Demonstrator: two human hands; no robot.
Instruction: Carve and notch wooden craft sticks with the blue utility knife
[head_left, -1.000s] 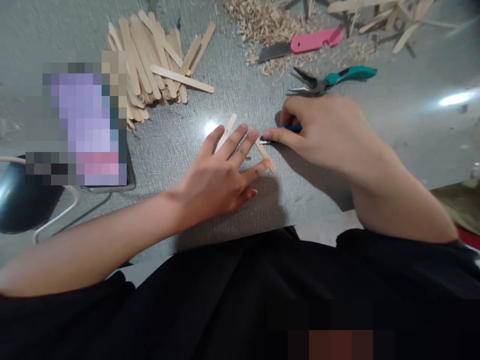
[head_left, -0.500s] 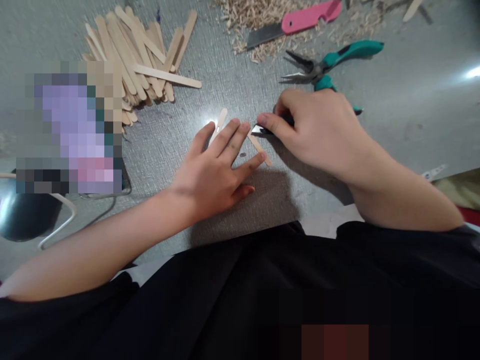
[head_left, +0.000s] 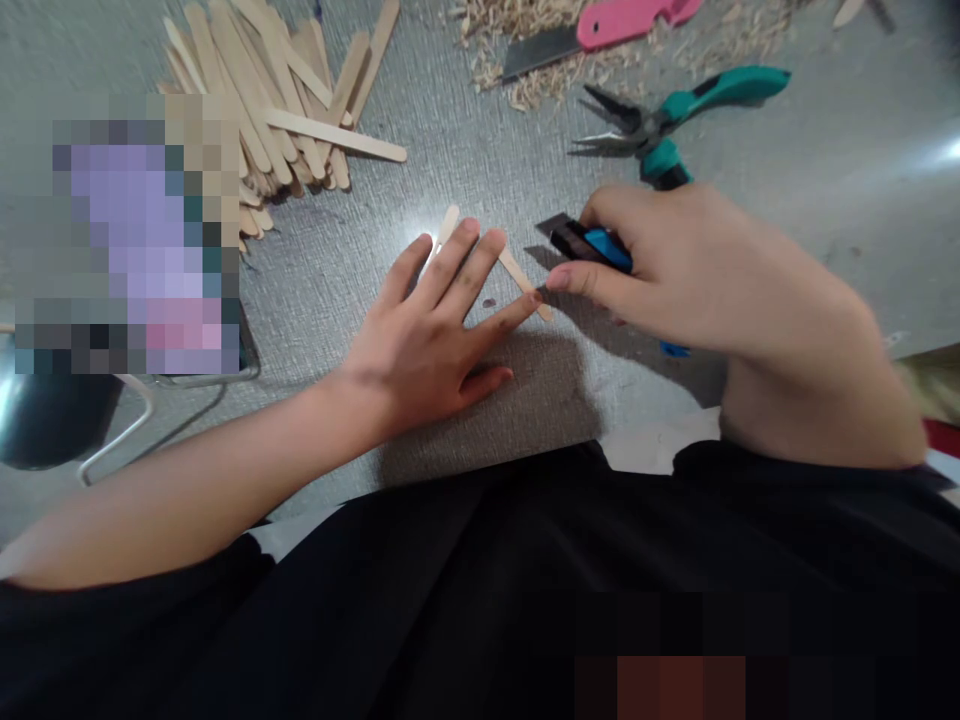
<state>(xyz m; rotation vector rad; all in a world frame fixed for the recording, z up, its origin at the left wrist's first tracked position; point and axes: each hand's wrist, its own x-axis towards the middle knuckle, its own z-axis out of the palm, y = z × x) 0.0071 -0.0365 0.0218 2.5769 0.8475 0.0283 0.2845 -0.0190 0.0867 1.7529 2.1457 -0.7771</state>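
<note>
Fingers [head_left: 457,265] of the open left hand [head_left: 427,350] pin 2 sticks [head_left: 514,270] steady while the right hand [head_left: 675,270] grips a knife [head_left: 592,245].

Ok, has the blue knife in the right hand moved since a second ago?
Yes. The blue knife has come off the stick pinned by the left hand, back toward the green pliers.
</note>
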